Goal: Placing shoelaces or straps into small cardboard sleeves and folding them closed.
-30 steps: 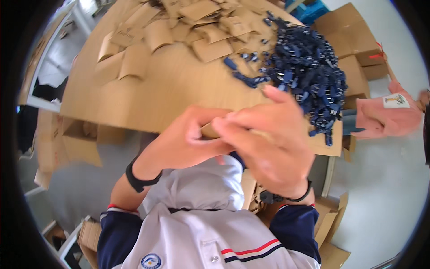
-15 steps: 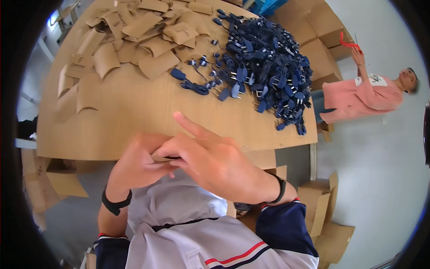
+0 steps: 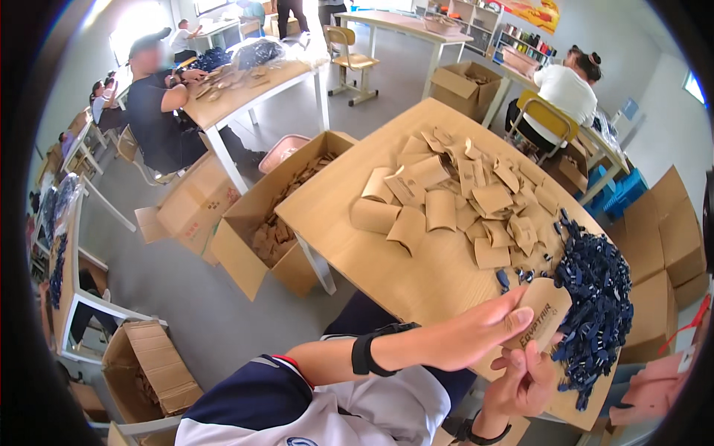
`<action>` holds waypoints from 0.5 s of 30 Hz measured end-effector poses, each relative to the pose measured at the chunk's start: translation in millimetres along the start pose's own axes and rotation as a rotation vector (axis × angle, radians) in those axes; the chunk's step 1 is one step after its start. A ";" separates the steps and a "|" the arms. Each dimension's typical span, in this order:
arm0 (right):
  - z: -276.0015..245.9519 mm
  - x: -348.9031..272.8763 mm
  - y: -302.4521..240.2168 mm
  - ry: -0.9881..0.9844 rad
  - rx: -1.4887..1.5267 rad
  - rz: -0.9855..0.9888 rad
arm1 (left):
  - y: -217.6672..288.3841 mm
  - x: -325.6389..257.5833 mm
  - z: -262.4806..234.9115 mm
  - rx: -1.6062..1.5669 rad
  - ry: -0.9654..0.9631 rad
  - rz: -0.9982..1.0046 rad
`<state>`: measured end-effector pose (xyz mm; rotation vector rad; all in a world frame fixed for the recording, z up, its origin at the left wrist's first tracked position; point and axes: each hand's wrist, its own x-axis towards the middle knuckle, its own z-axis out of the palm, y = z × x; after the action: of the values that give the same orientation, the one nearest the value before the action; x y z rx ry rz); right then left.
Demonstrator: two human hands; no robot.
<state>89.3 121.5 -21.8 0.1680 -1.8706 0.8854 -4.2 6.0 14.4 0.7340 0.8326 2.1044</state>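
A brown cardboard pillow box (image 3: pixel 541 312) with dark print is held up over the near right part of the table (image 3: pixel 335 223). My left hand (image 3: pixel 480 331) grips it from the left side, thumb lying across its face. From below, my right hand (image 3: pixel 526 380) has its fingers bent against the box's lower end. What the box contains is hidden. Just beyond it lies a big heap of dark blue corded plugs (image 3: pixel 595 305), and farther back spreads a pile of similar pillow boxes (image 3: pixel 472 197).
Left of the table stands a large open carton (image 3: pixel 260 215) holding many brown boxes. Another open carton (image 3: pixel 152 364) is at the lower left. One person (image 3: pixel 160 104) works at a table behind, another (image 3: pixel 554 97) sits at the back right. Cartons (image 3: pixel 662 245) are stacked at right.
The view has swung to the left, bringing more of the room in. The pillow box, earlier mostly covered between my hands near my body, is now raised and plainly visible farther out.
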 end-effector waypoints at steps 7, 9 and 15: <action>1.8 4.5 -10.2 0.181 0.028 -0.023 | -22.5 -13.5 5.5 0.905 0.170 0.985; -3.0 -0.7 -14.4 0.183 0.032 0.032 | -25.0 -9.2 5.7 0.906 0.167 1.038; 3.0 17.3 -39.3 0.074 0.456 0.274 | 3.2 -12.7 -5.5 1.084 0.009 1.146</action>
<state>97.7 95.9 11.7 0.1561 -1.6210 1.4828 -2.3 -7.5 10.5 2.1551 1.9026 2.4156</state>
